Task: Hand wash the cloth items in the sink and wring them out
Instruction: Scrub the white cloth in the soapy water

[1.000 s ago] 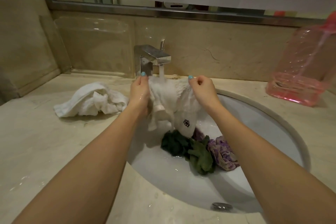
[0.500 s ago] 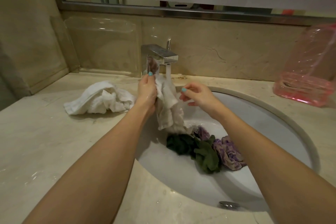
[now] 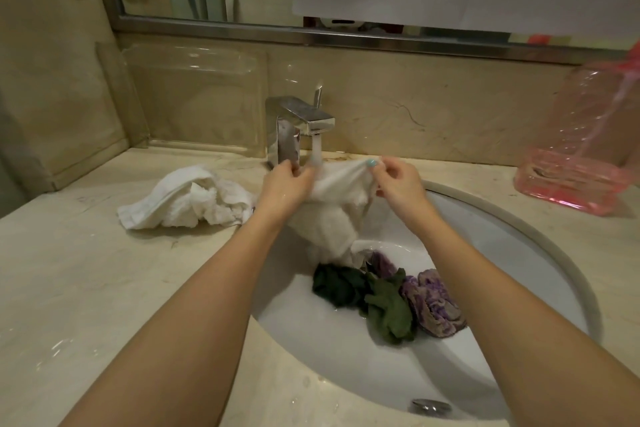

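Both hands hold one white cloth [image 3: 332, 215] under the tap. The left hand [image 3: 284, 187] grips a bunched part of its top edge, fingers curled round it. The right hand [image 3: 398, 184] pinches the other top corner between thumb and fingers. The cloth's upper edge is stretched between the two grips, and the water stream [image 3: 316, 149] from the faucet [image 3: 301, 121] lands on it just beside the left grip. The faucet body stands close behind that hand.

Below the grips the rest of the cloth hangs as a wet bundle into the sink [image 3: 540, 232], its lower end close to a dark green cloth [image 3: 341, 284]. An olive cloth [image 3: 389, 308] and a purple cloth [image 3: 433, 302] lie touching in a row on the basin floor, below and slightly right of the grips.

Right of the right grip, white basin wall curves up to the rim. Nearer the person, past the piled cloths, the basin slopes to a metal fitting [image 3: 431, 406].

Left of the left grip, a crumpled white towel [image 3: 183, 198] lies on the counter [image 3: 104, 288], near the rim. A pink bottle [image 3: 581, 156] stands well apart to the right.
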